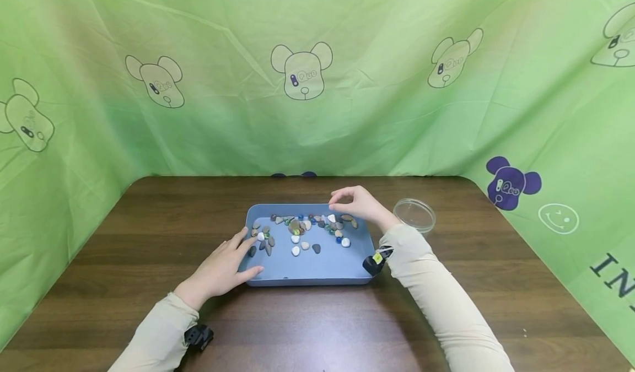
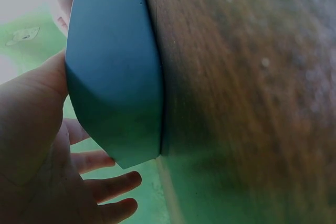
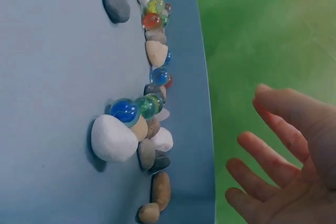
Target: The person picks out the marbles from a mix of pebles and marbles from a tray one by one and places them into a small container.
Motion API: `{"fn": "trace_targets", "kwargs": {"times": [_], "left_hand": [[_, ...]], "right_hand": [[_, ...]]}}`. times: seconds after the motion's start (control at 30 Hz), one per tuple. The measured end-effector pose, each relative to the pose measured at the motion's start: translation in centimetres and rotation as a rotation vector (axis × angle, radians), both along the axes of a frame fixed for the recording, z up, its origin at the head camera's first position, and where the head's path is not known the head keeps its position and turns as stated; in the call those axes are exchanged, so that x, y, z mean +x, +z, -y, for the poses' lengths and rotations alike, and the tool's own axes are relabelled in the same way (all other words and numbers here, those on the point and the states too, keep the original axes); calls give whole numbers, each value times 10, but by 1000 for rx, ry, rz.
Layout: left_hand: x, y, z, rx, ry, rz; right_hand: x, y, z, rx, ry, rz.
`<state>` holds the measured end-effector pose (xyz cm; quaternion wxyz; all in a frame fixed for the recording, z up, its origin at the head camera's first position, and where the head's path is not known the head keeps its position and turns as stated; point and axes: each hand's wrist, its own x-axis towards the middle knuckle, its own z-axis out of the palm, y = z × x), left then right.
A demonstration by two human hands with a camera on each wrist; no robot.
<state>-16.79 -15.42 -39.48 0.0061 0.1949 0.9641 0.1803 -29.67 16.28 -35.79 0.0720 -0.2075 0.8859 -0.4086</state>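
Green fabric with cartoon bear heads (image 1: pixel 301 71) printed on it hangs all the way round the back and sides, and a dark brown wooden desk (image 1: pixel 149 234) sits in front of it. Sitting in the middle of the desk is a shallow blue rectangular plastic tray (image 1: pixel 307 270), and it's got a scatter of small pebbles and glass marbles (image 1: pixel 302 231) inside, mostly bunched along the far wall and toward the left end. In the right wrist view you can pick some out nicely: a fat white pebble (image 3: pixel 113 139), a blue glass marble (image 3: pixel 124 110) touching it, a red marble (image 3: pixel 151 21) further along, and a dark grey flat stone (image 3: pixel 116 6) off on its own.

Left hand (image 1: pixel 223 267) rests on the near-left corner of the tray, fingers straight and spread, the tips reaching in over the rim next to the leftmost stones. The left wrist view shows the palm (image 2: pixel 31 129) pressed up against the tray's outer wall, so it's touching it, not gripping it.

Right hand (image 1: pixel 354 201) is up in the air over the far-right part of the tray, above the pebbles there. From the head view the thumb and fingertips look drawn close together, but the wrist view shows the fingers (image 3: pixel 262 156) loose and apart with nothing between them.

Just right of the tray, beside the right forearm, is a clear round plastic dish (image 1: pixel 414 215). Both arms are in beige sleeves (image 1: pixel 436 284).
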Motion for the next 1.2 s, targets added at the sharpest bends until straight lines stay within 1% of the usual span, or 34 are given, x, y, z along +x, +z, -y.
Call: {"fn": "trace_targets", "kwargs": {"times": [0.2,0.37,0.5,0.67,0.77,0.8,0.93,1.03,1.2], "left_hand": [[0,-1,0,0,-1,-3],[0,-1,0,0,-1,-2],[-1,-2,1,3,1,-4],[-1,-2,1,5,1,1],[0,-2,1,8,2,3],[0,-2,1,8,2,3],[0,-3,1,11,2,5],[-1,-3,0,9,3,9],[0,-2,0,6,4,12]], "right_hand": [[1,-1,-2,56,88,12],[1,-1,-4,68,124,2],[0,-2,-6,70,127,-25],[0,-2,-8,87,92,-47],[0,-2,-9,111,98,-23],[0,-2,-10,123,107,-4],[-1,-4,-11,180,158,20],[-1,-6,-13,207,193,15],[1,-6,-13,234,217,42]]}}
